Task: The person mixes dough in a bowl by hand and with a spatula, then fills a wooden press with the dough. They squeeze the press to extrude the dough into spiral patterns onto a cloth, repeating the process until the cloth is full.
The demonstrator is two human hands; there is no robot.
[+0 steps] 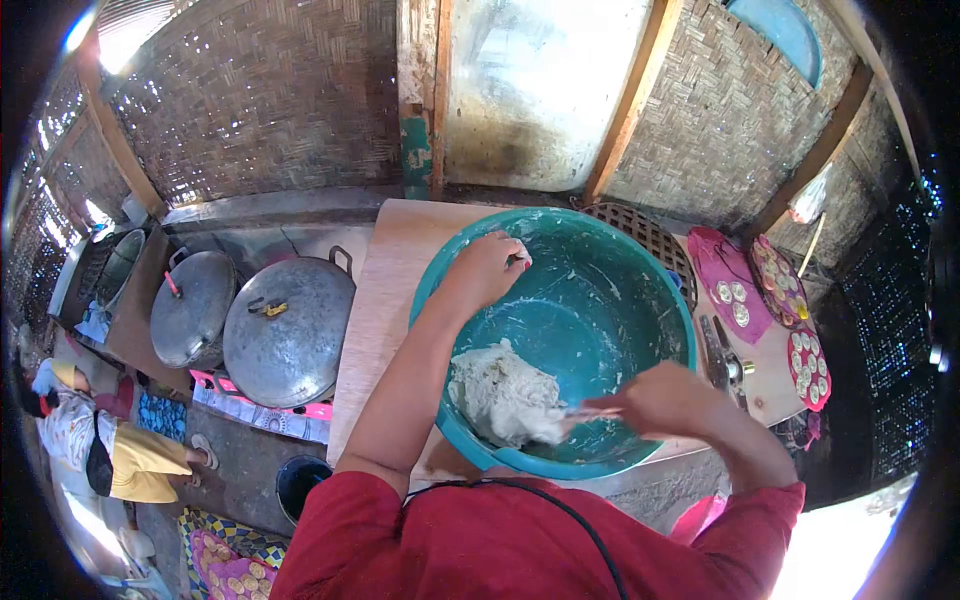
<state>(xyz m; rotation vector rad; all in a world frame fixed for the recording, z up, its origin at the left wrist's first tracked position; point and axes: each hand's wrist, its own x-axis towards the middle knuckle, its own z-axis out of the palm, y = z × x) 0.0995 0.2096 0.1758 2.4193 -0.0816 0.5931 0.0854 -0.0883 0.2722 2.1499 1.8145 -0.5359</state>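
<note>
A large teal plastic basin (560, 318) sits in front of me, its inner wall smeared with pale batter or dough. Against the near left side of it lies a lump of sticky, whitish dough (505, 393). My left hand (490, 270) is at the far left rim, fingers curled inward and dough stuck to the fingertips; whether it grips anything is hidden. Beside the dough, my right hand (668, 402) is closed low over the right part of the basin. A blurred, narrow shape reaches from it to the dough, and I cannot make out what it is.
Two big lidded metal pots (290, 330) stand left of the wooden table (385, 290). Right of the basin are a metal tool (735, 370), a pink cloth (715, 262) with round pale pieces, and round trays (808, 370). A person in yellow (150, 462) is at far left.
</note>
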